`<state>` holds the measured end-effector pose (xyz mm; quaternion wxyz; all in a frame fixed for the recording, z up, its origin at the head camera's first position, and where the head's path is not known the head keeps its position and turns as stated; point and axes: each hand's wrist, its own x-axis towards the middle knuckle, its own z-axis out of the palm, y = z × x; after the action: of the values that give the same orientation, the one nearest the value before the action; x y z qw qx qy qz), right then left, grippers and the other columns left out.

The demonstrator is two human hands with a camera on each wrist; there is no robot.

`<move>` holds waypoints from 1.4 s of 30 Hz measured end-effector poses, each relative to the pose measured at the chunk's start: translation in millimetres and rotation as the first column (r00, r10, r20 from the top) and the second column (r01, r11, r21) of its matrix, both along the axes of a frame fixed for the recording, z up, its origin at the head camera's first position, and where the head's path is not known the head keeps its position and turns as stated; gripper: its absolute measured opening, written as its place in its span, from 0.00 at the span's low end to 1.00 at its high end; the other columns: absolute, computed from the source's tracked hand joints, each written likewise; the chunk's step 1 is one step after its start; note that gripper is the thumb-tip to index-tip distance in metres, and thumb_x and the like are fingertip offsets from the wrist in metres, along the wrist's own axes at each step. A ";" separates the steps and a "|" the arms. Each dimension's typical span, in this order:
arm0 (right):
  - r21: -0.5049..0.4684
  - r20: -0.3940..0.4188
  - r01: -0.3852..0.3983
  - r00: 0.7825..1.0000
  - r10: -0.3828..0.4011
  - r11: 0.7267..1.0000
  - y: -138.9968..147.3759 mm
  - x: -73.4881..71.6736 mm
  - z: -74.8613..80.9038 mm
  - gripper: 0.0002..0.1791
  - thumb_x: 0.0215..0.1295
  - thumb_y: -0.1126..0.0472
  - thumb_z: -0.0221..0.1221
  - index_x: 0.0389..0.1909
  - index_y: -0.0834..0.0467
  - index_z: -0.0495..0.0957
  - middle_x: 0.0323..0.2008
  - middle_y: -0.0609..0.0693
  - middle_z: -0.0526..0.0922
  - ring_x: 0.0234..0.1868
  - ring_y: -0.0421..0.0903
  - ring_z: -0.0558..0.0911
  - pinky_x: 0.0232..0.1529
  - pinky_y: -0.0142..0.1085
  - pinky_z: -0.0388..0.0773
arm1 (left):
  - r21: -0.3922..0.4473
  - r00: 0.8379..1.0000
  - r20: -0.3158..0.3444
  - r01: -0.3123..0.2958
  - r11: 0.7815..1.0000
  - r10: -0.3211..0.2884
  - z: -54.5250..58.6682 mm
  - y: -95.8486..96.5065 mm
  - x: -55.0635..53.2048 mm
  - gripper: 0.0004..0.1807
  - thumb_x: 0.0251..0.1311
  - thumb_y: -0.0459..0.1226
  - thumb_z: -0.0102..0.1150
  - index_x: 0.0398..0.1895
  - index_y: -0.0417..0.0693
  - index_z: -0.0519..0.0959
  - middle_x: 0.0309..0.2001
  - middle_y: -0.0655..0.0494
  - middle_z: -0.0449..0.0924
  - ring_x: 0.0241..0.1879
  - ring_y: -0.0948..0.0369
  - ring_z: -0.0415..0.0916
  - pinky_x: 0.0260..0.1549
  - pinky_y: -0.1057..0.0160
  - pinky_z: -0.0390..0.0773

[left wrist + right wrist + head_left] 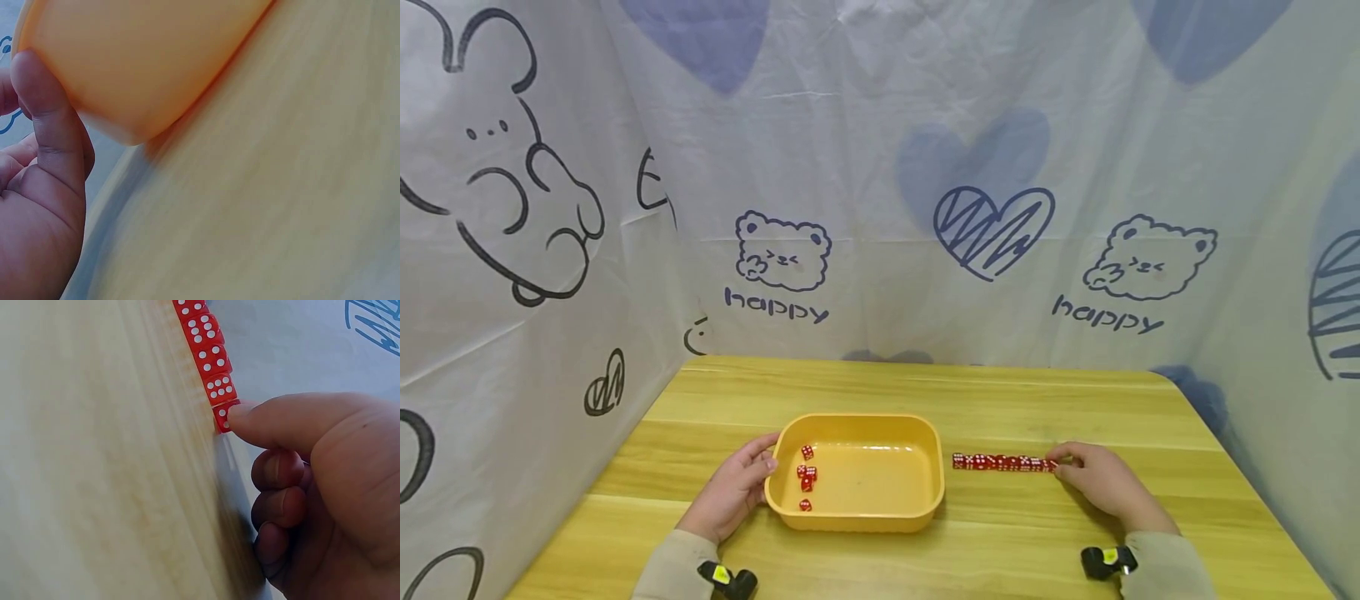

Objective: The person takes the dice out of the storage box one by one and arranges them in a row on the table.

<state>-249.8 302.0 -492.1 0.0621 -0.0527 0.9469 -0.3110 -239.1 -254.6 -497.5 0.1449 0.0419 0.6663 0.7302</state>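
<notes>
My left hand (734, 486) holds a yellow plastic tub (856, 523) at its left side. In the left wrist view the thumb (47, 106) lies against the tub's outer wall (144, 56) near the rim. Several loose red dice (807, 483) with white dots lie inside, along the left end. To the right of the tub, more dice form a straight row (1000, 462) on the table. At that row's right end, my right hand (1105, 482) pinches the last die (221, 416) between thumb and index finger, its other fingers curled in.
The wooden table (880, 567) has a rounded far right corner. White cloth (880, 167) printed with bears and hearts hangs behind it and on both sides. A black strap device (727, 579) sits on the left wrist, another black device (1108, 562) on the right.
</notes>
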 end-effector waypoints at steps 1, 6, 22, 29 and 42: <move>-0.002 0.000 0.001 1.000 -0.001 1.000 0.3 0.0 0.2 0.14 0.69 0.59 0.62 0.54 0.54 0.84 0.54 0.57 0.83 0.54 0.61 0.79 0.53 0.59 0.75 | 0.002 1.000 0.000 0.000 1.000 0.000 0.0 0.2 -0.2 0.34 0.75 0.33 0.51 0.79 0.37 0.51 0.48 0.44 0.71 0.39 0.59 0.76 0.37 0.62 0.84; -0.005 0.009 0.012 1.000 -0.012 1.000 1.4 -0.4 1.7 0.15 0.69 0.58 0.63 0.55 0.54 0.83 0.49 0.54 0.83 0.45 0.51 0.79 0.46 0.52 0.76 | 0.005 1.000 0.000 -0.001 1.000 0.001 0.1 1.0 -1.0 0.34 0.75 0.33 0.51 0.79 0.37 0.51 0.48 0.44 0.71 0.39 0.60 0.77 0.37 0.63 0.84; -0.097 0.038 0.017 0.999 -0.014 0.995 -3.6 4.1 8.7 0.23 0.68 0.55 0.65 0.61 0.58 0.79 0.27 0.50 0.73 0.27 0.48 0.69 0.28 0.40 0.65 | 0.008 1.000 -0.004 0.003 1.000 -0.003 -2.6 0.6 -2.1 0.34 0.75 0.34 0.51 0.79 0.37 0.51 0.51 0.42 0.71 0.41 0.59 0.77 0.38 0.61 0.85; -0.104 0.004 -0.010 1.000 0.010 0.994 -15.3 5.7 14.1 0.21 0.69 0.54 0.64 0.60 0.56 0.80 0.25 0.50 0.72 0.23 0.46 0.69 0.24 0.39 0.66 | -0.006 1.000 0.006 -0.022 1.000 0.022 -2.4 -0.2 -2.2 0.34 0.75 0.35 0.51 0.78 0.38 0.53 0.50 0.43 0.72 0.40 0.58 0.77 0.37 0.62 0.84; -0.103 -0.034 -0.088 0.996 0.085 0.991 -42.3 6.4 27.8 0.19 0.70 0.54 0.63 0.60 0.53 0.80 0.24 0.49 0.72 0.22 0.44 0.68 0.23 0.37 0.67 | -0.004 1.000 0.003 -0.024 1.000 0.024 -3.2 -1.1 -1.9 0.33 0.74 0.33 0.52 0.78 0.38 0.54 0.46 0.46 0.71 0.37 0.60 0.76 0.35 0.63 0.84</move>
<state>-243.3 259.7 -464.3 0.0589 -0.1015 0.9270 -0.3561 -241.0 -255.7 -500.6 0.1373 0.0322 0.6680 0.7306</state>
